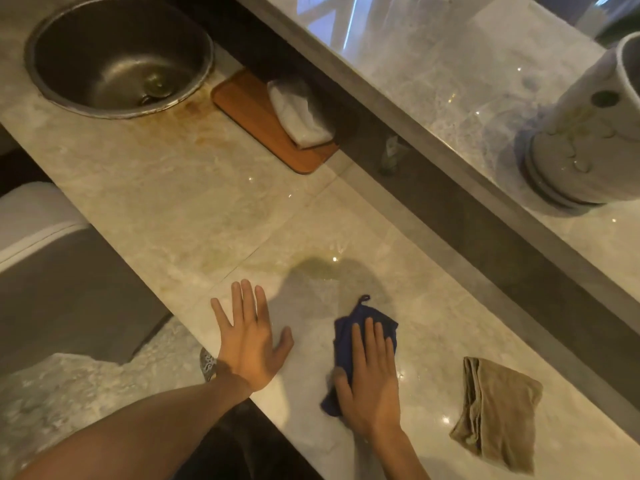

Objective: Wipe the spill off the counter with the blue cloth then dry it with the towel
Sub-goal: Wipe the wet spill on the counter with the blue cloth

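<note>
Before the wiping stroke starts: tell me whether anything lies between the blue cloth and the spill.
Nothing visible does. The blue cloth lies flat under the right hand, and bare counter runs from its far edge to the yellowish spill. The left hand and folded towel sit off to either side.

Both forearms bare, no sleeves. Left hand [250,344] and right hand [370,379]: no rings, no gloves.

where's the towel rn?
Head view, lower right: the folded tan towel lies on the counter, untouched, right of the right hand pressing the blue cloth.
</note>
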